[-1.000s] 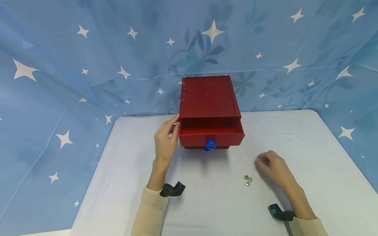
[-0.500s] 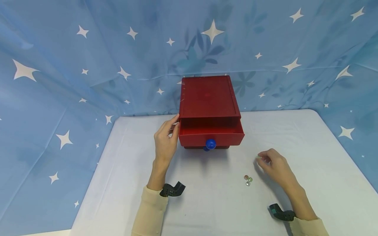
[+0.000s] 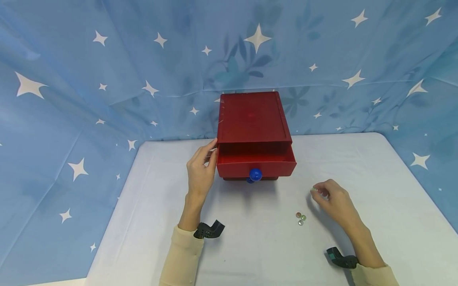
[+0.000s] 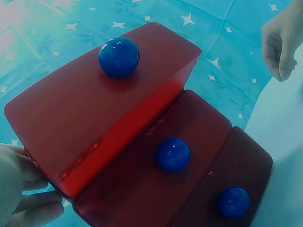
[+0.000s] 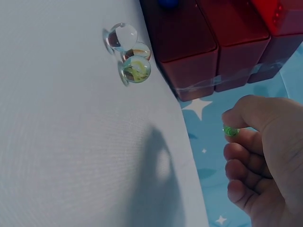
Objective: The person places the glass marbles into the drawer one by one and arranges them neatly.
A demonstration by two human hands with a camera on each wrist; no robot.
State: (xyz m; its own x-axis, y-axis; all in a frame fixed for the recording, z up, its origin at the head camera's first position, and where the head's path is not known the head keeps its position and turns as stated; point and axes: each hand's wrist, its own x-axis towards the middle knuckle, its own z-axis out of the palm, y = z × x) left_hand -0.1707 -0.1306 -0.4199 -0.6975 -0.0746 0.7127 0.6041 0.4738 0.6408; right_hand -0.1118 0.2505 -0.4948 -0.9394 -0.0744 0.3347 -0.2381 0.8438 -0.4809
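A red drawer cabinet (image 3: 252, 119) stands at the back middle of the white table (image 3: 250, 238), its top drawer (image 3: 255, 163) pulled out; the drawer has a blue knob (image 3: 255, 174) (image 4: 119, 56). My left hand (image 3: 200, 171) rests against the cabinet's left side, fingers (image 4: 28, 208) touching the drawer's corner. My right hand (image 3: 330, 198) hovers to the right of the cabinet and pinches a small green marble (image 5: 231, 131) (image 3: 313, 189) between thumb and forefinger. Three glass marbles (image 3: 300, 218) (image 5: 129, 52) lie together on the table just left of that hand.
Blue star-print cloth (image 3: 107, 79) covers the wall behind and drapes beside the table. Two lower drawers with blue knobs (image 4: 173, 154) are closed. The table's left edge (image 3: 114, 206) runs close to my left arm. Black wrist mounts (image 3: 209, 229) sit on both sleeves.
My right hand has lifted slightly and drifted up toward the cabinet with the green marble. The left hand and the drawer have not moved.
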